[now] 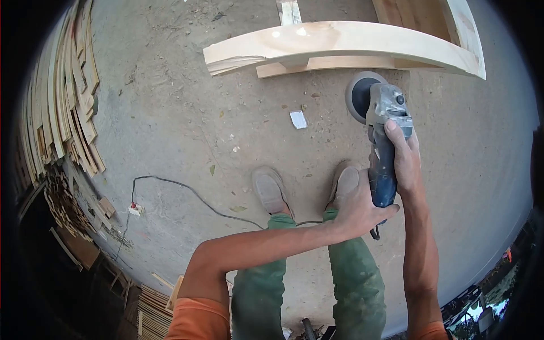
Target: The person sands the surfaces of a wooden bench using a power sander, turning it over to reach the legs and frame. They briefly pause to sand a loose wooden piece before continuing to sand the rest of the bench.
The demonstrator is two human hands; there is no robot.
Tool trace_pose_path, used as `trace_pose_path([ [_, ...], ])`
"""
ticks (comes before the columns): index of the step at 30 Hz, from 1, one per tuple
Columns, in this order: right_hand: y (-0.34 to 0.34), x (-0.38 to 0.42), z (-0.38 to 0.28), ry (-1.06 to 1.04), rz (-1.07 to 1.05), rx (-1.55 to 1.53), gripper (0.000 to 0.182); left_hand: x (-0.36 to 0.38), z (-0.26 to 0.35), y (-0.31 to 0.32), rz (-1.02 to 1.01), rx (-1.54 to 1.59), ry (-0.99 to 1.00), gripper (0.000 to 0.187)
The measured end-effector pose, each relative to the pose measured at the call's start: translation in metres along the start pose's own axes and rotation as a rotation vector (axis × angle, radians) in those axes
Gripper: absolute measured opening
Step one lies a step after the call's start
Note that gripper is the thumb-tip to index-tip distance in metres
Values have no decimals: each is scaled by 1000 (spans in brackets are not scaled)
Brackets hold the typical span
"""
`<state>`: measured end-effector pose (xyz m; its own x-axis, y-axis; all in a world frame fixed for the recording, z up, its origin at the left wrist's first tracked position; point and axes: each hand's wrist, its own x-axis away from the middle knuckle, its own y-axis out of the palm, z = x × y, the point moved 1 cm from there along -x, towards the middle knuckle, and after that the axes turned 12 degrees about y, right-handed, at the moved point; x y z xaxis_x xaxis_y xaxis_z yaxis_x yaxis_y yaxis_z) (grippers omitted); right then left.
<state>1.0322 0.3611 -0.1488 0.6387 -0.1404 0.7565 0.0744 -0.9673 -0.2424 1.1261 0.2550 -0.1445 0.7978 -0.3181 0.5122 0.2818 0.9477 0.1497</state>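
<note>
An angle grinder point(383, 164) with a blue body, a dusty grey head and a round disc point(361, 97) is held in both hands over the floor. Around its rear end wraps my left hand point(359, 208), close to where the cord leaves it. My right hand point(405, 156) grips the grinder's front part, the thumb lying on top just behind the head. Beyond the disc stands a wooden frame point(334, 38) with a curved pale front piece; the disc's upper edge is a short way below it in the view.
A black power cord point(187, 186) runs from behind my legs to a white socket block point(136, 209) on the left. Long wood strips point(56, 85) are piled along the left side. A white scrap point(298, 119) lies on the concrete floor point(187, 124) before my shoes point(270, 190).
</note>
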Motion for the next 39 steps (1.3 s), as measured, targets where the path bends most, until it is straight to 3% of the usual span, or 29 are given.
trace_pose_path([
  [1,-3,-7,2,81,-54,-53,77,-8,-9,0,-18,31,-4,82],
  [4,7,-35,11,-35,-14,-73,78,-36,-35,-10,-47,9,66,84],
  [6,21,-54,16,-76,13,-84,80,-50,-46,-21,-62,197,-46,86],
  [11,39,-91,12,-163,83,-7,89,-86,-64,-49,-63,64,72,87],
  [20,45,-122,5,-211,57,129,92,-112,-77,-48,0,176,145,85],
  [26,54,-122,3,-120,-30,115,95,-108,-82,-54,13,186,106,84],
  [32,64,-127,-1,-185,32,230,99,-107,-82,-66,30,228,144,86],
  [39,62,-126,7,-211,29,138,102,-107,-80,-67,-12,159,91,86],
])
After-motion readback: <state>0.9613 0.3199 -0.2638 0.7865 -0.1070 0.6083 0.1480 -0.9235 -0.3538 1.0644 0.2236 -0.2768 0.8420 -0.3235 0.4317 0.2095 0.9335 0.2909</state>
